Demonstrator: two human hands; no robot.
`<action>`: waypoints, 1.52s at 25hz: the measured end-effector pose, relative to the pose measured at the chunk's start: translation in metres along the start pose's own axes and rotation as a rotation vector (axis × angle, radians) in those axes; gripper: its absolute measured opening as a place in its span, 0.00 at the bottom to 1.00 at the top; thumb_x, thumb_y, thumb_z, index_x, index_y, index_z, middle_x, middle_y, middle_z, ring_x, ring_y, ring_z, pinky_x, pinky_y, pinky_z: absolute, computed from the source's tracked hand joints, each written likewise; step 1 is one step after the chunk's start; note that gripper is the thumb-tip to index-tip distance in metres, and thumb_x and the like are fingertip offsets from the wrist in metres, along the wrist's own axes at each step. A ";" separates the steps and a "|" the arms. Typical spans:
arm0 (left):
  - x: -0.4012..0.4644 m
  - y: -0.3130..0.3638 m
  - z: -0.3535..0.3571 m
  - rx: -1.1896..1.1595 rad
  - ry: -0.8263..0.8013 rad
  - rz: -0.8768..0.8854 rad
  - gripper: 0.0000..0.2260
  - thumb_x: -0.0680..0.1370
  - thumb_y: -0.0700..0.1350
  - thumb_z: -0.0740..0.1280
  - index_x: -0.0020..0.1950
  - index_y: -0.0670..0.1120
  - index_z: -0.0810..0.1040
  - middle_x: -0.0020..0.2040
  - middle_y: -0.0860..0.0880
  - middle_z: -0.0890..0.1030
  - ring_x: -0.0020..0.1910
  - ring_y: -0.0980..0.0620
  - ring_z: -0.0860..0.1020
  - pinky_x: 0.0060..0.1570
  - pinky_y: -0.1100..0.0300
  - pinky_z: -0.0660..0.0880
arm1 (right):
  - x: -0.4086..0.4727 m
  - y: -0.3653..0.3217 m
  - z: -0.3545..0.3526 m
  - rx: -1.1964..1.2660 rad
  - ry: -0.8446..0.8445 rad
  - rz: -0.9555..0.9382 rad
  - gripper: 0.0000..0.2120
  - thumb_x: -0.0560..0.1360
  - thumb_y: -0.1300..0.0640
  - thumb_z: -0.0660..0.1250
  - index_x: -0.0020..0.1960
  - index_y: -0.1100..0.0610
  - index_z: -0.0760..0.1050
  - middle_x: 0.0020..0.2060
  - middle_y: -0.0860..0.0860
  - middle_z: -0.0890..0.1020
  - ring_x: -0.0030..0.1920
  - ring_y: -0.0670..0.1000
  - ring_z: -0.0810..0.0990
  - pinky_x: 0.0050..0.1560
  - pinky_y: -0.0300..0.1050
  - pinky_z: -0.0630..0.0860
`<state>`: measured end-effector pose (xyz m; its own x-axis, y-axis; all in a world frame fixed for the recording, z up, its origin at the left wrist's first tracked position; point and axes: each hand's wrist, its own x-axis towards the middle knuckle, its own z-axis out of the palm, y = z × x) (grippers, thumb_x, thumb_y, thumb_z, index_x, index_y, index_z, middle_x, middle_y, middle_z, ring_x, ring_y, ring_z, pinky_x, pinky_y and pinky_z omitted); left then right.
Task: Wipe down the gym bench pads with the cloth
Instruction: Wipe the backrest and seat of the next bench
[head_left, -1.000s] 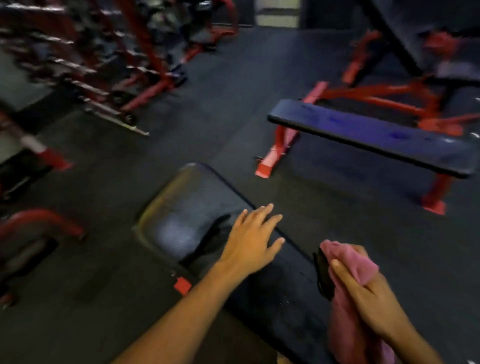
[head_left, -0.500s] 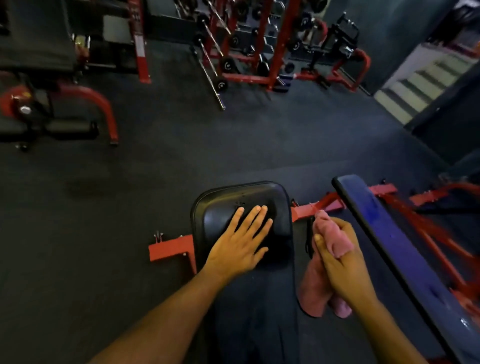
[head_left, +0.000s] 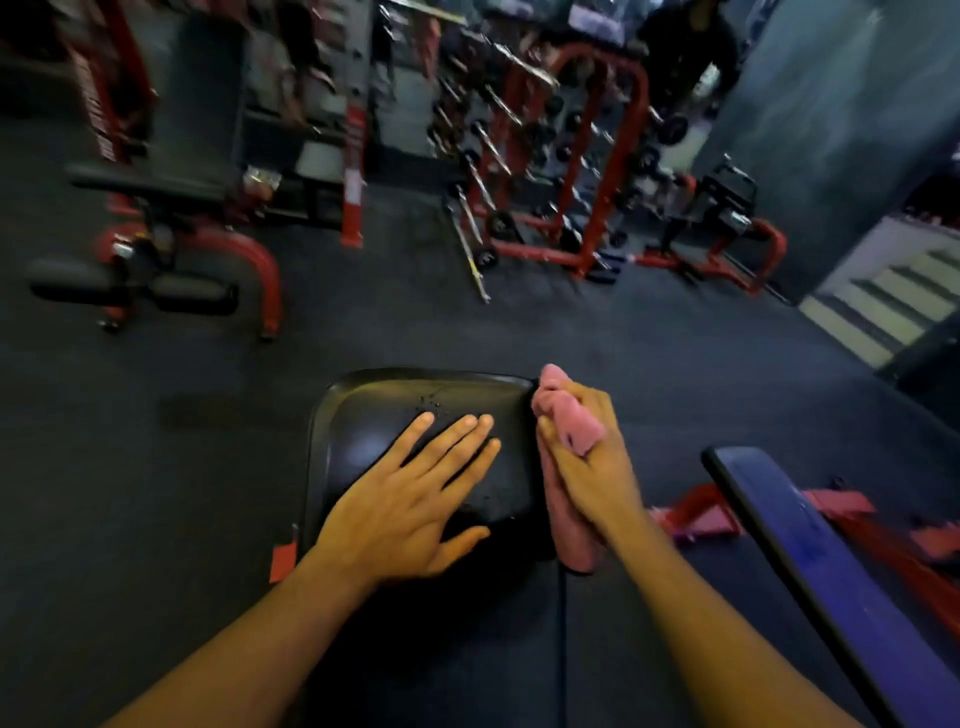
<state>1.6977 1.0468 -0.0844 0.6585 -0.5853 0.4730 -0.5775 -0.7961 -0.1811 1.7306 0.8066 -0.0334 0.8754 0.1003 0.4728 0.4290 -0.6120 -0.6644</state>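
Left hand (head_left: 410, 506) – flat, fingers spread on pad (head_left: 363, 415) | right hand (head_left: 589, 467) – gripping pink cloth (head_left: 563, 418) at pad's right edge

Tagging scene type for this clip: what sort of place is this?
Almost certainly a gym weight room. A padded black bench sits on dark flooring, a red rack of barbells stands behind it, and a second flat bench is at right.

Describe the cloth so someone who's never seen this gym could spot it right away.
Find the black padded bench nearest the camera, where the left hand lies flat. At the pad's right edge, the right hand grips a bunched pink cloth. It is the only soft pink thing among black pads and red steel frames.
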 end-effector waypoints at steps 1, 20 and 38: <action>0.002 -0.001 0.000 0.035 0.016 -0.007 0.38 0.82 0.67 0.57 0.84 0.44 0.58 0.85 0.44 0.55 0.84 0.47 0.53 0.81 0.40 0.54 | 0.006 0.011 0.013 0.026 0.034 -0.071 0.10 0.80 0.60 0.69 0.60 0.51 0.80 0.59 0.51 0.76 0.64 0.50 0.77 0.66 0.47 0.72; -0.030 0.051 0.022 0.210 0.105 -0.368 0.31 0.85 0.63 0.48 0.84 0.50 0.60 0.84 0.51 0.58 0.84 0.51 0.54 0.80 0.45 0.48 | -0.121 0.072 0.047 0.267 0.159 -0.142 0.09 0.80 0.50 0.64 0.58 0.45 0.78 0.58 0.45 0.78 0.61 0.43 0.77 0.61 0.42 0.74; -0.031 0.049 0.027 0.189 0.157 -0.366 0.31 0.84 0.63 0.47 0.85 0.51 0.58 0.85 0.52 0.56 0.84 0.53 0.52 0.82 0.45 0.50 | -0.085 0.064 0.042 0.241 0.185 -0.154 0.13 0.84 0.59 0.62 0.53 0.41 0.76 0.55 0.42 0.77 0.58 0.42 0.78 0.57 0.37 0.74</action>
<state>1.6618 1.0216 -0.1311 0.7137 -0.2406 0.6578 -0.2116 -0.9693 -0.1249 1.6929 0.7919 -0.1407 0.7505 0.0195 0.6606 0.6126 -0.3956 -0.6843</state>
